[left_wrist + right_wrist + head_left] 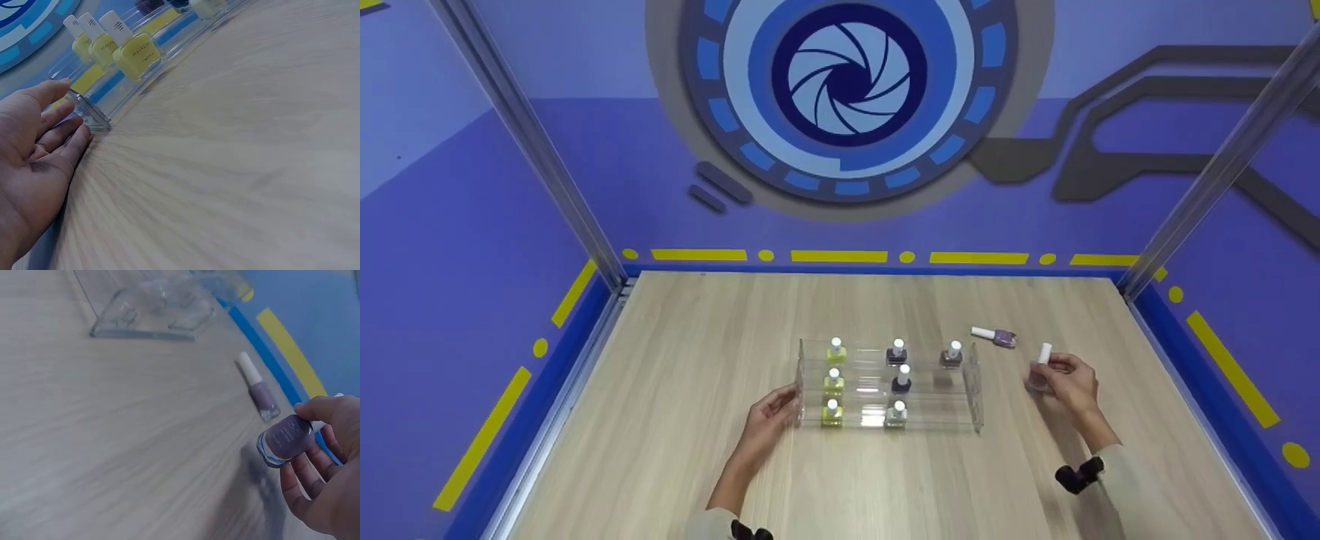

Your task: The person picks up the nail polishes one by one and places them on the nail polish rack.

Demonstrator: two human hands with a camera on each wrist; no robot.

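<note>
My right hand [1069,382] pinches a mauve nail polish bottle [287,440] between thumb and fingers, its white cap [1044,353] pointing up in the head view. Just beyond it, a second mauve nail polish bottle [1004,338] lies on its side on the table. With thumb and fingertips, my left hand [769,420] grips the left end panel of a clear tiered rack [976,390]. Yellow polish bottles [138,56] stand one behind another on its left side. Dark polish bottles [901,381] and a pale one [895,415] stand farther right.
A grey polish bottle [951,355] stands at the rack's back right. The wooden table [697,322] ends at a blue printed wall [600,172] behind, with metal posts [1222,169] at its far corners.
</note>
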